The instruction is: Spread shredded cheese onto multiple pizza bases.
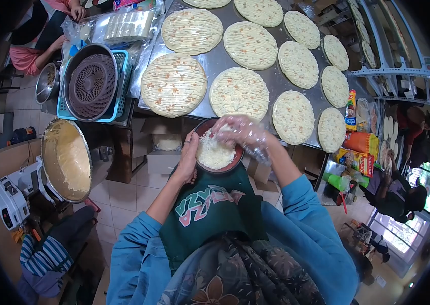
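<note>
A round reddish-brown bowl (pixel 240 151) of grated white cheese (pixel 216 153) is held in front of my body, at the table's near edge. My left hand (pixel 189 156), bare and with a ring, grips the bowl's left rim. Inside the bowl, my right hand (pixel 234 131), in a clear plastic glove, has its fingers curled at the cheese; whether it pinches any is hidden. Just beyond lies a round pizza base (pixel 239 93) with pale piped lines and white shreds. To its left, another base (pixel 173 84) bears piped lines and orange bits.
More topped bases (pixel 293 117) cover the metal table (pixel 203 108). At left are a turquoise basket (pixel 124 87) holding brown plastic baskets and a mixer bowl (pixel 66 160) of pale batter. Food packets (pixel 358 143) lie right. Co-workers are at the upper left, lower left and right. A rack stands upper right.
</note>
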Demonstrator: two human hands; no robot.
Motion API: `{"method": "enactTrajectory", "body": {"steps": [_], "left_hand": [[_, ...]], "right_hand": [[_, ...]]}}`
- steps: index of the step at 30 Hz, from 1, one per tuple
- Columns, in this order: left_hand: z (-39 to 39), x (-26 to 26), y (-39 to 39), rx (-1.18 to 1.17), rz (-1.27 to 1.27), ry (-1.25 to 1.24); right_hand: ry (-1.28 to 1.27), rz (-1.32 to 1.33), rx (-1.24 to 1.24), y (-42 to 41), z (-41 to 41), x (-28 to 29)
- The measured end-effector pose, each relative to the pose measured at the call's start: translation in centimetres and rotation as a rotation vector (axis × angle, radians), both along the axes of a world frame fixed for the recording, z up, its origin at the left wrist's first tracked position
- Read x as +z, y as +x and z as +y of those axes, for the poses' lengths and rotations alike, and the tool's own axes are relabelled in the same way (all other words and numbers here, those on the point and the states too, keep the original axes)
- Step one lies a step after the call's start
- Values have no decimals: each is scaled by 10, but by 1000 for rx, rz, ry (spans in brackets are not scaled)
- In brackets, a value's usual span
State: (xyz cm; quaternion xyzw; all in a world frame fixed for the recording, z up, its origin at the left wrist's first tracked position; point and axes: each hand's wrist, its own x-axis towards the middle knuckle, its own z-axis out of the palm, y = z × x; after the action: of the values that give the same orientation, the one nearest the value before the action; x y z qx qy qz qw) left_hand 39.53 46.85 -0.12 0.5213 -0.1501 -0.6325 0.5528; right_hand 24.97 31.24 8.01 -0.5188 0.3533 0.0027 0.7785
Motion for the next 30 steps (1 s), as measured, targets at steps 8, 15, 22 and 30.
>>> {"method": "enactTrajectory", "body": {"steps": [8,15,22,30], "left_hand": [[20,18,17,96,57,117],[50,9,27,158,118,163],[53,6,26,153,102,153],[58,-2,29,150,122,153]], "right_hand": [[-724,318,31,-72,-74,-54],[-1112,497,27,-84,-124,-71],[-1093,558,104,-71,-106,-80],[-1087,422,-55,-101,-99,-88]]}}
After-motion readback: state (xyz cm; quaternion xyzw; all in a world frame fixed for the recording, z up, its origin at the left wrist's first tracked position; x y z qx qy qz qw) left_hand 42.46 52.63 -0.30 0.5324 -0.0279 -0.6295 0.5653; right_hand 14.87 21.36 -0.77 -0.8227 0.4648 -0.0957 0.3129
